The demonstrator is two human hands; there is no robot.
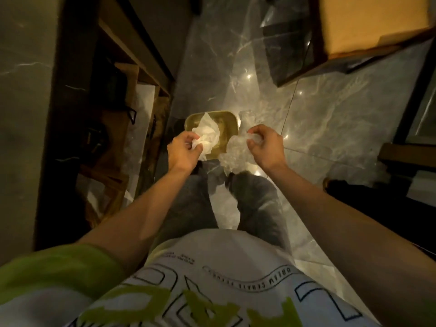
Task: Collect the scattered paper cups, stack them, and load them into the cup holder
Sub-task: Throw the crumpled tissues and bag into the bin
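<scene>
Standing over a gold bin (pixel 232 118), a person grips crumpled white paper (pixel 207 134) in the left hand (pixel 182 149), likely to drop it in. The right hand (pixel 264 143) pinches clear plastic wrap (pixel 233 153)

The view looks straight down at a glossy grey marble floor (pixel 330 114). The left hand (pixel 182 151) grips a crumpled white paper tissue (pixel 207 134) above a rounded rectangular gold-coloured bin (pixel 230 115) standing on the floor. Just right of it, the right hand (pixel 265 147) pinches a crumpled clear plastic wrapper (pixel 233 152). A dark wooden shelf unit (pixel 132 55) runs along the left. Grey trousers (pixel 257 204) show below the hands.
</scene>
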